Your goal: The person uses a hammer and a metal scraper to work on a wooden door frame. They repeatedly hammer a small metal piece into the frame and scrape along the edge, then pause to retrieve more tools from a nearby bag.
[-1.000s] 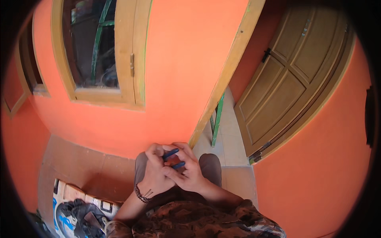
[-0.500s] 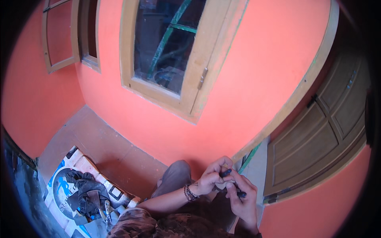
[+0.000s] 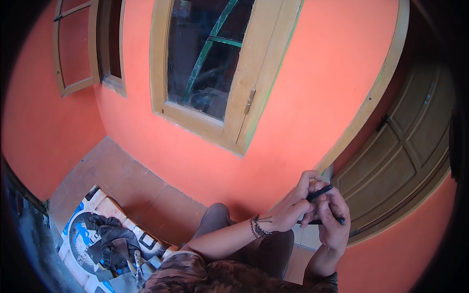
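My left hand [image 3: 288,212], a braided bracelet at its wrist, reaches in from the lower middle with fingers curled round a slim dark handled thing [image 3: 319,192]. My right hand [image 3: 333,222] grips the same thing from the right, thumb raised, near a second dark bar at its lower side. The two hands overlap, hiding most of what they hold, so I cannot make out its kind. They are above my knees, in front of the doorway's lower edge.
A printed white sack [image 3: 100,198] with a dark cloth [image 3: 111,246] and paintbrushes lies on the brown floor [image 3: 146,178] at lower left. Coral walls [image 3: 332,63] hold a wooden-framed window [image 3: 234,129] and an open casement [image 3: 75,88]. A wooden door [image 3: 381,171] stands at right.
The view has turned left, bringing the casement and sack further in. Both hands have shifted right in the picture and, over the last half second, upward, still holding the dark thing.
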A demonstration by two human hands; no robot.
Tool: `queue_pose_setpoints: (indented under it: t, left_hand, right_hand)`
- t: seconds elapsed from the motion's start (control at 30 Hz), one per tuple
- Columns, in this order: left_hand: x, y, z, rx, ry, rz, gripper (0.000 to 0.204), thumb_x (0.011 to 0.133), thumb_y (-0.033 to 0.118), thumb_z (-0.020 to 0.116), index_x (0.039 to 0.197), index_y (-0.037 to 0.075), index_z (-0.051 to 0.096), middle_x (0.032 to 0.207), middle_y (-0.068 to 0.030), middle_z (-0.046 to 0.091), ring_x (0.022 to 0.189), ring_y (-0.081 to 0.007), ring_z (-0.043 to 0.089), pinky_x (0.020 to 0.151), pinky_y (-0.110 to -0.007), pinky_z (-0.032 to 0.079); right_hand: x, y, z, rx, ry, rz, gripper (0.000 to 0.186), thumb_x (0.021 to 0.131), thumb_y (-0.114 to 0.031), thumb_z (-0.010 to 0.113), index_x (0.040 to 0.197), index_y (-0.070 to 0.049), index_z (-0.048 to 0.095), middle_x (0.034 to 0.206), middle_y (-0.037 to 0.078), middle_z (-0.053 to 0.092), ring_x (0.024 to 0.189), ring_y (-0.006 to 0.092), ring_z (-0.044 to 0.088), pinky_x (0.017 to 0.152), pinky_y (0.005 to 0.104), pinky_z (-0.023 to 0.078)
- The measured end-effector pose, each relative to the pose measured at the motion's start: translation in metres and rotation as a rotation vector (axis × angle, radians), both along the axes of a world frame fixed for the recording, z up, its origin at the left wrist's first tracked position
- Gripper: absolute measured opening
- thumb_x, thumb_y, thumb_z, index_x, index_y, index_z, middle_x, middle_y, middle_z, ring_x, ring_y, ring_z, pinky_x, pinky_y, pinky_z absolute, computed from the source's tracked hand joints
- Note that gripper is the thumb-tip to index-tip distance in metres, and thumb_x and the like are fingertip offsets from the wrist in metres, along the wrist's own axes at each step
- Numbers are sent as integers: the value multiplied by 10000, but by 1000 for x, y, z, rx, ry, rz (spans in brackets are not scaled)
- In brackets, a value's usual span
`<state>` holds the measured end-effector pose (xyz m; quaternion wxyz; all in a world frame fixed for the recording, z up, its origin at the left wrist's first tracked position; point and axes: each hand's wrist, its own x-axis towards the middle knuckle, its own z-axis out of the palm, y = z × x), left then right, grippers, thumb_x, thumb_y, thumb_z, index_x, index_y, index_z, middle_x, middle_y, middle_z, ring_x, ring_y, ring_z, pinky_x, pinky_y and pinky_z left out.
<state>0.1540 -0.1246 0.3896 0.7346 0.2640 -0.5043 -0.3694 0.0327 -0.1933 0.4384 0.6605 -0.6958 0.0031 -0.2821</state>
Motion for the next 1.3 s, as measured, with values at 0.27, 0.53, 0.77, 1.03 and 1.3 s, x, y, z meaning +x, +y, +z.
queue_pose_setpoints:
  t: [0.27,0.53,0.77,1.03,1.3]
  left_hand:
    - [-4,-21,-25,-108,-174,543,468,926,277,479,1297,40,319,1191,-108,485,1085,-176,481,931,-349,369]
    - [-13,-7,-43,-25,-269,738,307,879,99,599,1152,34,472,1051,-78,526,1013,-183,514,908,-336,399]
    - [-17,-16,-55,13,-266,595,210,865,63,610,1052,32,521,913,-54,562,881,-162,555,816,-304,454]
    - [-16,-37,-54,120,-368,399,170,868,99,637,1009,55,553,855,-17,620,804,-108,586,723,-261,450]
    - [-14,-69,-42,90,-456,301,230,855,152,657,1008,29,537,814,-76,614,765,-172,595,696,-305,474]
  right_hand:
    - [-8,-31,4,79,-1,-23,425,954,-171,551,1296,34,405,862,125,624,849,267,659,778,374,553]
    - [-35,-58,95,-384,-332,-366,828,744,-82,577,1457,70,183,1023,119,533,1127,268,531,931,359,510]
    - [-48,-105,171,-499,-418,-281,798,765,-66,534,1459,62,163,1200,187,532,1280,309,429,1070,516,390]
    - [-5,-103,230,-457,-519,-299,660,758,102,387,1399,87,230,1137,255,550,1190,375,502,993,587,455]
    - [21,-118,227,-531,-562,-391,708,728,129,325,1423,81,200,1148,273,542,1221,390,479,1037,609,396]
